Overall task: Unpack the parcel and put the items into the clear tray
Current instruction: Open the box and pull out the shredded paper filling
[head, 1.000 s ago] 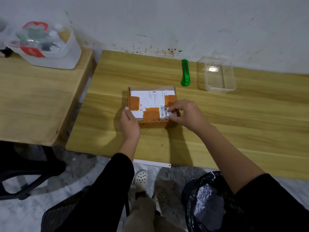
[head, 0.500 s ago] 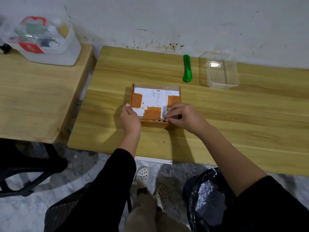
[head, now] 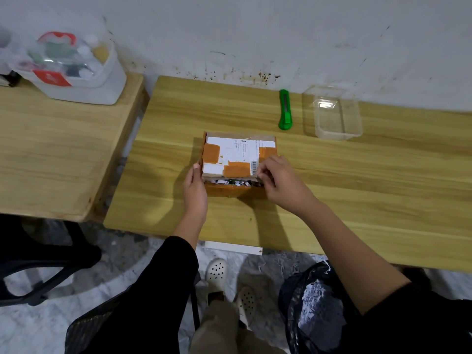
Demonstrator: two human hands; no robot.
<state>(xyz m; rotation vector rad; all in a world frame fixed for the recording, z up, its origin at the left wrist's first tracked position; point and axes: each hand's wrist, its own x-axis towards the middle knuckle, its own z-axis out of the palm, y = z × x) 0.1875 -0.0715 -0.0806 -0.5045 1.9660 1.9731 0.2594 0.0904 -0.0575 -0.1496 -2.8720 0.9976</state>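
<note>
A small cardboard parcel (head: 237, 159) with a white label and orange tape patches lies on the wooden table (head: 357, 190). Its lid is lifted a little at the near edge, and crumpled paper shows in the gap. My left hand (head: 195, 190) presses against the parcel's left near corner. My right hand (head: 278, 178) pinches the lid's near right edge. The clear tray (head: 337, 114) stands empty at the back right, well apart from the parcel.
A green utility knife (head: 284, 109) lies between parcel and tray near the wall. A white box of supplies (head: 76, 70) sits on the neighbouring table at the left. A black bin bag (head: 316, 310) stands on the floor at my right.
The lid's near edge has come up under my right hand, opening a gap that shows crumpled paper. My left hand has stayed at the left corner.
</note>
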